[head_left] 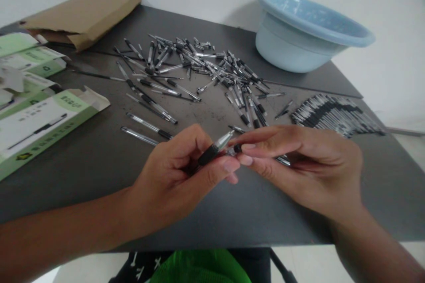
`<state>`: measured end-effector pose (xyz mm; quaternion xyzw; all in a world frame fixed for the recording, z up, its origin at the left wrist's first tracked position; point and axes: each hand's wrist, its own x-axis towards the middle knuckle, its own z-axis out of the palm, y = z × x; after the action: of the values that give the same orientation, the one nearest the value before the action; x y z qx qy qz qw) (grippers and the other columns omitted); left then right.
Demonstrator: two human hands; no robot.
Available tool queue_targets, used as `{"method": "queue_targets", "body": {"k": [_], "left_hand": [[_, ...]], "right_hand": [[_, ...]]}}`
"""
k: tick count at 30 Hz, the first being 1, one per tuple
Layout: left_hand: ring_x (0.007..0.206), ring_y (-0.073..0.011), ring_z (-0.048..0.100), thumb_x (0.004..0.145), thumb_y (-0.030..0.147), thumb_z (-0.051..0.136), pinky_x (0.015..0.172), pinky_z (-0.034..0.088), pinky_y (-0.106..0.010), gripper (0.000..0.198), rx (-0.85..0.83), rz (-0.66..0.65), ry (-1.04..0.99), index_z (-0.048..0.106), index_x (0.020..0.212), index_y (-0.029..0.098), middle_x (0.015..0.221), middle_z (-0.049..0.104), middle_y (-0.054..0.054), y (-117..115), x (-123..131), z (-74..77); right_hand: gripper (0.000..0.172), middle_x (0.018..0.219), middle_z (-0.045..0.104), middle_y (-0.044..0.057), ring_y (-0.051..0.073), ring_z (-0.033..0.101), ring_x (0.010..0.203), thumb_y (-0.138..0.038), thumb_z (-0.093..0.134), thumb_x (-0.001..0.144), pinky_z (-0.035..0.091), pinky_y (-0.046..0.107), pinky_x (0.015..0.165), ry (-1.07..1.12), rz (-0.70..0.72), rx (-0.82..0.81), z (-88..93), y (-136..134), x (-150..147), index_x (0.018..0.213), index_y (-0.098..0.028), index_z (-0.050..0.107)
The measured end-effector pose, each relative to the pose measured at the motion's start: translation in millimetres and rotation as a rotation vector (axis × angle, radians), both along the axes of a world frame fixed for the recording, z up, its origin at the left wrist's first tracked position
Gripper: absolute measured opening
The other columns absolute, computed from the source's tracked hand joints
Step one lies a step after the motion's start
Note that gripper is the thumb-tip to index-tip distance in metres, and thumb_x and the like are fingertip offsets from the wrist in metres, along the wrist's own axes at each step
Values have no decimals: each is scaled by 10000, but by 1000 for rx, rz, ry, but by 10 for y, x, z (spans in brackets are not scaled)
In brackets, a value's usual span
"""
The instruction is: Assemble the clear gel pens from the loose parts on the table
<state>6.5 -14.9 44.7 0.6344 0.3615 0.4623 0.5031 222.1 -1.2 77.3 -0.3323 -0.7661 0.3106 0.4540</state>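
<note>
My left hand (181, 166) is closed round a pen front part (215, 148) with a black rubber grip and a silvery tip, held above the near edge of the dark table (83, 168). My right hand (299, 166) pinches a thin pen piece (282, 160) whose end meets that tip. The two hands touch at the fingertips. A loose heap of pen parts (206, 70) lies on the table beyond the hands.
A tidy row of assembled pens (335, 115) lies at the right. A light blue basin (305, 31) stands at the back right. Green and white pen boxes (36, 119) lie at the left, with a brown cardboard box (83, 15) behind them.
</note>
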Motion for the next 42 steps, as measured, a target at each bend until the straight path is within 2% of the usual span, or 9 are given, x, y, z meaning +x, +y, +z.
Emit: {"method": "queue_targets", "body": {"k": [5, 8, 14, 20, 22, 27, 31, 37, 42], "left_hand": [[371, -11, 461, 1008, 317, 721, 434, 403, -187, 169, 11, -26, 41, 666, 860, 258, 745, 762, 77, 16, -28, -16], [365, -11, 452, 1002, 312, 725, 412, 368, -189, 195, -3, -17, 29, 636, 843, 244, 700, 740, 89, 9, -19, 0], [586, -81, 689, 968, 291, 755, 501, 475, -181, 205, -15, -1, 16, 621, 823, 236, 720, 771, 69, 2, -2, 43], [718, -109, 795, 951, 221, 751, 591, 582, -158, 208, -103, -50, -5, 615, 794, 222, 753, 792, 70, 19, -8, 77], [630, -94, 766, 928, 231, 778, 570, 573, -154, 243, -92, -21, -3, 600, 763, 219, 718, 787, 74, 24, -6, 83], [316, -5, 508, 890, 263, 829, 404, 456, -134, 235, -17, 24, 59, 639, 767, 202, 716, 806, 53, 45, -9, 81], [309, -39, 507, 873, 348, 844, 291, 329, -116, 241, -147, 7, 70, 687, 766, 200, 565, 693, 64, 62, -30, 70], [337, -48, 492, 845, 355, 868, 321, 333, -114, 268, -245, 11, 143, 699, 702, 204, 467, 576, 91, 85, -56, 109], [348, -49, 504, 866, 405, 854, 387, 329, -132, 326, -309, -20, 166, 683, 685, 196, 405, 572, 87, 151, -53, 149]], "right_hand": [[178, 968, 856, -13, 140, 814, 861, -152, 851, 871, 641, 220, 643, 2, 6, -18, -10, 23, 13, 1010, -261, 838], [276, 1002, 857, -30, 123, 799, 796, -161, 873, 850, 630, 217, 617, -54, -25, 50, 2, 30, 22, 1093, -289, 840], [383, 1055, 855, -32, 121, 808, 879, -128, 856, 859, 669, 198, 765, -56, 48, 84, 36, 40, 39, 1200, -297, 816], [422, 1023, 855, -38, 171, 829, 845, -129, 879, 824, 699, 251, 716, -19, 5, -59, 40, 5, 11, 1153, -388, 826], [438, 1017, 854, -35, 187, 832, 838, -112, 879, 816, 709, 272, 712, 7, -3, -82, 42, -14, -1, 1149, -392, 827], [450, 1022, 851, -36, 201, 833, 852, -74, 866, 815, 721, 303, 734, 42, 3, -122, 49, -30, -8, 1129, -395, 832], [421, 1019, 853, -31, 207, 833, 879, -97, 868, 823, 724, 326, 768, 23, 28, -111, 33, -5, 1, 1116, -397, 834], [381, 1005, 854, -37, 200, 832, 863, -132, 870, 834, 716, 322, 765, 8, -56, -97, -18, 18, -20, 1097, -406, 837], [308, 956, 858, -21, 187, 816, 754, -181, 902, 805, 696, 293, 643, 26, -136, -140, -86, 54, -32, 1047, -366, 854]]}}
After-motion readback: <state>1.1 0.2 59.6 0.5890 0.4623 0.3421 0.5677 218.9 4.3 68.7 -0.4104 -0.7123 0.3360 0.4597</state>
